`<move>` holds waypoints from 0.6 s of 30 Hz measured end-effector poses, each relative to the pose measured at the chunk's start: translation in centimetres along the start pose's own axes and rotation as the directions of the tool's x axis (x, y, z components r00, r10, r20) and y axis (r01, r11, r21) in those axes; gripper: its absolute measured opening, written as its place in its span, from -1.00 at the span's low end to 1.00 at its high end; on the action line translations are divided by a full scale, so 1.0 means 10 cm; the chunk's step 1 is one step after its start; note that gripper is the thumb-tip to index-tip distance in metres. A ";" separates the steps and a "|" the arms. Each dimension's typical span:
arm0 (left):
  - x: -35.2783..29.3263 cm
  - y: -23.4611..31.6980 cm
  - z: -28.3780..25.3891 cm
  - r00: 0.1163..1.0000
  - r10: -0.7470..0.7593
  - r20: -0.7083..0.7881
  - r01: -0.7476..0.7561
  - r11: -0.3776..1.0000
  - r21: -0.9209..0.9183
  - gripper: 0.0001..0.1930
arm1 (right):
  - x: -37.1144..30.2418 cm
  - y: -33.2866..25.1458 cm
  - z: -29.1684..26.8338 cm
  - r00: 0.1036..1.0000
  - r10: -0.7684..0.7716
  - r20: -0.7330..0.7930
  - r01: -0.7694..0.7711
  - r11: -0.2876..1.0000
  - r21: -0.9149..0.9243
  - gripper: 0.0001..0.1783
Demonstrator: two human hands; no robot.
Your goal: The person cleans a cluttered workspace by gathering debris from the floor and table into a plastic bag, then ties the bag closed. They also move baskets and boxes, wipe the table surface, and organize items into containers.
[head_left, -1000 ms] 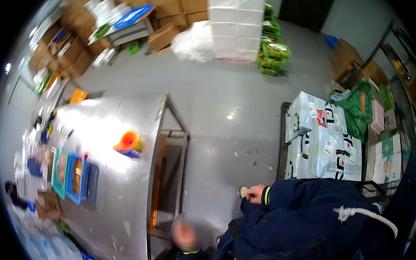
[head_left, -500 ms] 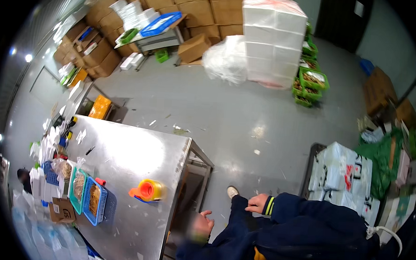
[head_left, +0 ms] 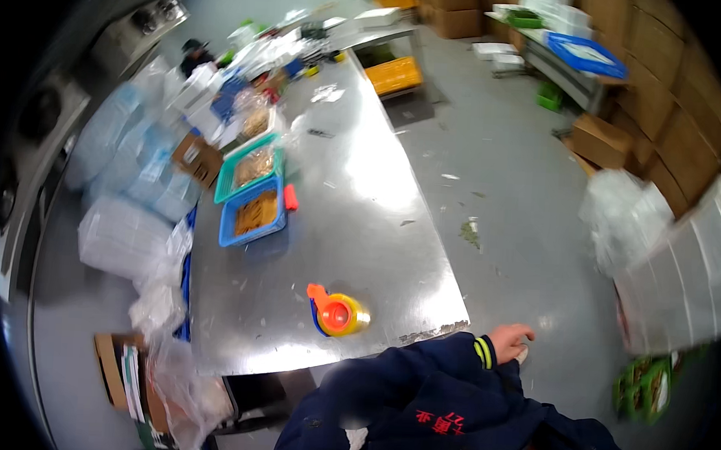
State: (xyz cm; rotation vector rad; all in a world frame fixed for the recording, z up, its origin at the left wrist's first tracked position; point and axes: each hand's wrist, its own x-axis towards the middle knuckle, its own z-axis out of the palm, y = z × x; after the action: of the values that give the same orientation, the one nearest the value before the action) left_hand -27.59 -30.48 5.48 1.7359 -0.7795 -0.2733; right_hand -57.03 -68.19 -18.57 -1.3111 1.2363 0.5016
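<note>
My left hand [head_left: 510, 342] hangs past the near right corner of the steel table [head_left: 351, 249], fingers loosely bent and apart, with nothing visible in it. Its dark sleeve with yellow stripes crosses in front of the table's near edge. My right hand is out of view. Closest on the tabletop is an orange and yellow tape dispenser [head_left: 338, 313] with a yellow roll. Farther up the left side stand a blue basket [head_left: 228, 233] of brown pieces and a teal basket [head_left: 224, 187] of paler, bagged pieces. A small red object [head_left: 290, 197] lies beside the blue basket.
Clear plastic bags [head_left: 124, 233] and an open carton [head_left: 112, 375] sit left of the table. White boxes and bags crowd its far end, where another person [head_left: 195, 53] stands. Grey floor [head_left: 492, 199] runs along the right, toward stacked white boxes [head_left: 684, 274] and green baskets [head_left: 644, 391].
My view has swung left, so the table now fills the middle. My right hand has left the picture. My left hand now appears farther right, past the table's corner.
</note>
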 end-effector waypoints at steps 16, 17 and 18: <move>1.84 -0.26 0.17 0.900 -0.202 -0.386 0.207 0.978 -0.027 -0.74 | 2.14 -6.58 1.89 0.432 -0.680 0.592 0.900 0.368 -0.233 -0.87; 1.80 -0.34 0.10 0.884 -0.275 -0.378 0.272 0.960 -0.062 -0.74 | 1.62 -6.32 2.42 0.393 -0.562 0.728 0.916 0.307 -0.258 -0.85; 2.20 -0.38 -0.17 0.907 -0.185 -0.377 0.202 0.979 0.006 -0.73 | 1.86 -6.71 2.57 0.298 -0.561 0.772 0.946 0.284 -0.158 -0.82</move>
State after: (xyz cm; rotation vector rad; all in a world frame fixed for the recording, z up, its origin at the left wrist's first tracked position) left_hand -8.73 -42.46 7.13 1.8376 -0.3360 -0.0501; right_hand 16.77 -69.63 -10.46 -1.9310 -0.3372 0.4712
